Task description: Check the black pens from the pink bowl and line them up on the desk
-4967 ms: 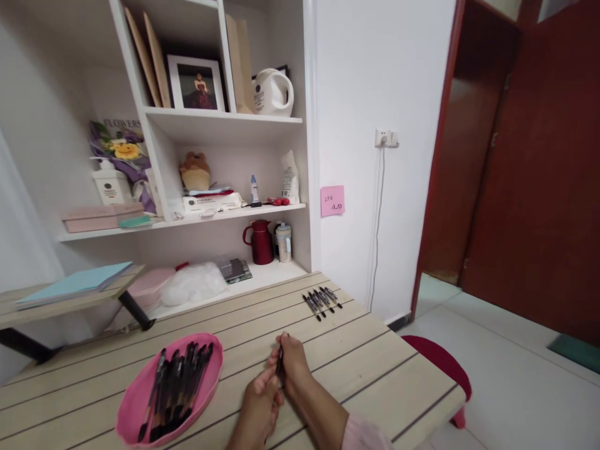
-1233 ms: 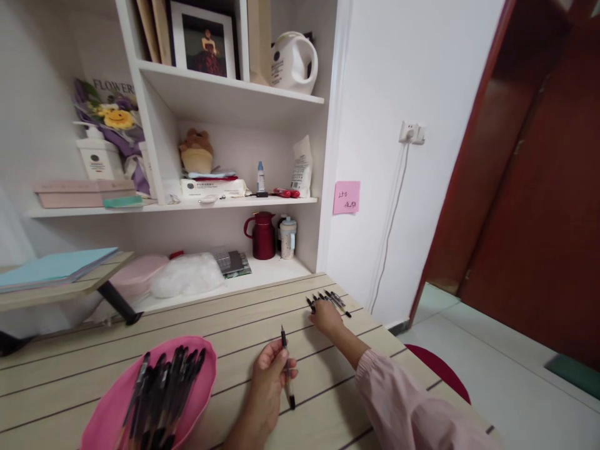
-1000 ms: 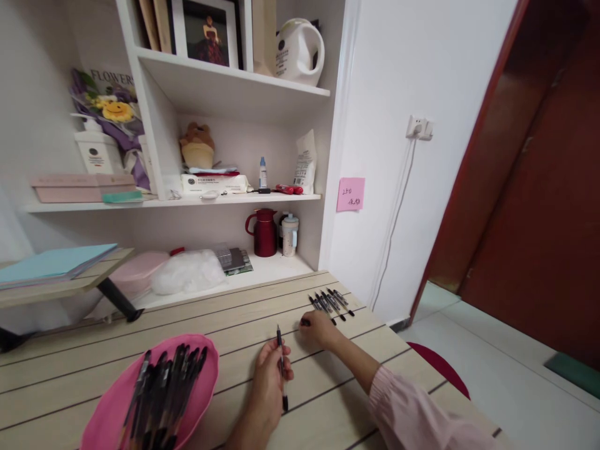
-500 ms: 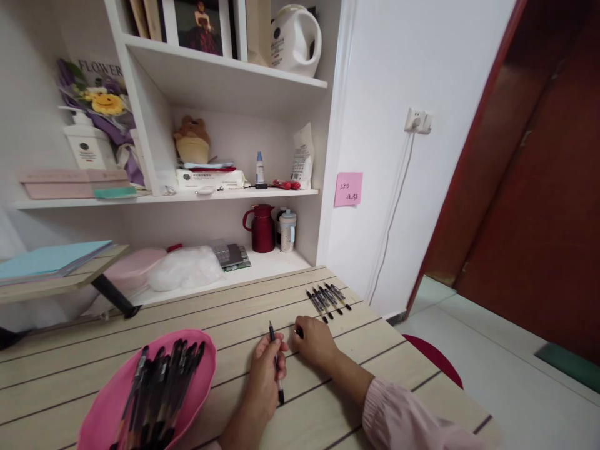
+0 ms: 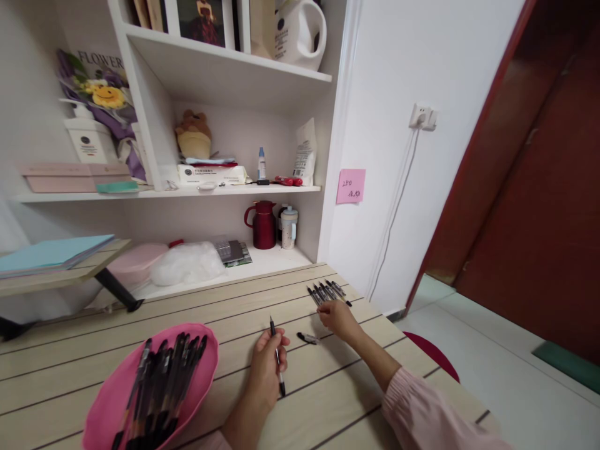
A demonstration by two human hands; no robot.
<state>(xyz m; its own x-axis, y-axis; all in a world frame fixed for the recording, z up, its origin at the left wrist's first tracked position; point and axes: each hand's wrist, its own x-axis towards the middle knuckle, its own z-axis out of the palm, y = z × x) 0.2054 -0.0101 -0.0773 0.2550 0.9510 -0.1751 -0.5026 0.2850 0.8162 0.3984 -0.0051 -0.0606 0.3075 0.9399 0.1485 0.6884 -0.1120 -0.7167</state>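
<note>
My left hand (image 5: 267, 370) is closed around a black pen (image 5: 276, 355) and holds it upright-tilted over the wooden table (image 5: 328, 387), tip pointing away from me. A short black pen cap (image 5: 307, 338) lies loose on the table between my hands. My right hand (image 5: 338, 316), in a pink sleeve, reaches to the near ends of a row of several black pens (image 5: 327, 292) at the table's far right. Its fingers are stretched toward them and I see nothing in them. A pink tray (image 5: 117, 400) full of black pens sits at my left.
White shelves (image 5: 225, 187) behind the table carry a red jug (image 5: 262, 225), a cup, bottles, boxes and a kettle. A side shelf with blue folders (image 5: 51, 253) juts in at left. A red stool (image 5: 431, 353) stands past the table's right edge, near a red door.
My right hand brought a cap back from the pen row toward my left hand, left it on the table, and has reached out to the row again. The left hand kept holding its pen.
</note>
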